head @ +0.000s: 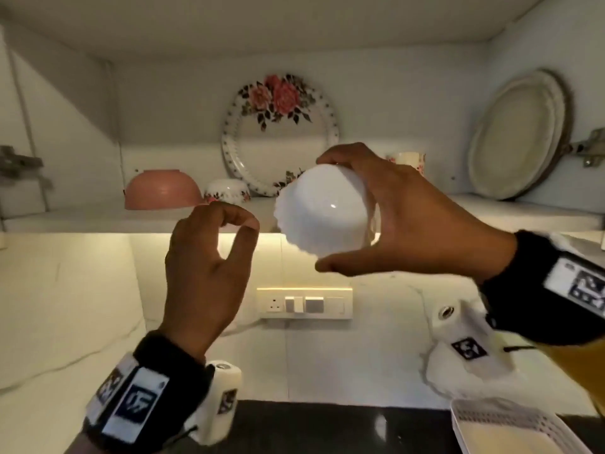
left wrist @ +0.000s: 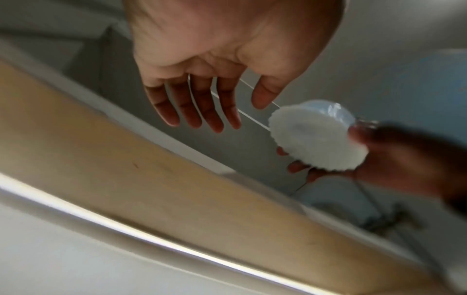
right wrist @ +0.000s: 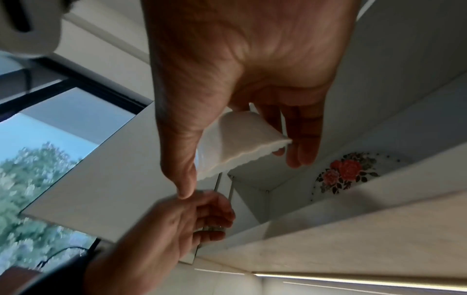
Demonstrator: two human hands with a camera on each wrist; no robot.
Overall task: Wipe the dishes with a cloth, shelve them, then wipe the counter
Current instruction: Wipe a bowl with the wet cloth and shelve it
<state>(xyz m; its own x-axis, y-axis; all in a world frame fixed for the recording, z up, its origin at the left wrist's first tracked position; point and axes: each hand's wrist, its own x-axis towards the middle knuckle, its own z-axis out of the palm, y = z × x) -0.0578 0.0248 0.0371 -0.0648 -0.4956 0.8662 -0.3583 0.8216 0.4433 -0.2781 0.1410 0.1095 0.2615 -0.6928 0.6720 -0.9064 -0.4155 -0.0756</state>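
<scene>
A white bowl point(head: 314, 224) with a scalloped rim is held up in front of the cupboard shelf point(head: 98, 221), tipped so its rim faces down and left. My right hand point(head: 327, 213) grips it, thumb under the rim and fingers over the base; the right wrist view shows the bowl point(right wrist: 240, 143) between thumb and fingers. My left hand point(head: 237, 221) is raised just left of the bowl, holding nothing, its fingers loosely curled toward the thumb. In the left wrist view its fingers point(left wrist: 202, 111) hang free beside the bowl point(left wrist: 316, 141). No cloth is in view.
On the shelf stand an upturned pink bowl point(head: 162, 191), a small floral bowl point(head: 226, 191), a floral plate point(head: 278, 132) leaning on the back wall, a mug point(head: 409, 158) and cream plates point(head: 520, 136) at right. Below are a switch panel point(head: 304, 303), the black counter point(head: 327, 427) and a white basket point(head: 510, 427).
</scene>
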